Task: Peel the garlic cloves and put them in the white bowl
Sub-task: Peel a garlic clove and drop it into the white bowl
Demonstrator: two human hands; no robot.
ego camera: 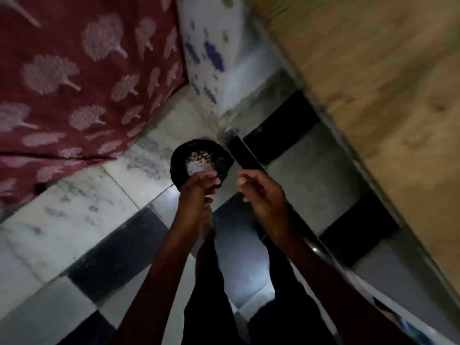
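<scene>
Dark bowl (199, 155) near rim hidden behind left hand (196, 188), its pale contents blurred, forearms cut off at bottom edge

Two hands were out there, left hand (199, 188) and right hand (261, 192); one dark bowl (179, 158); cloves too blurred to count.

Glossy marble floor (82, 220), woven red cloth (74, 70), matt raw wooden board (373, 70)
</scene>
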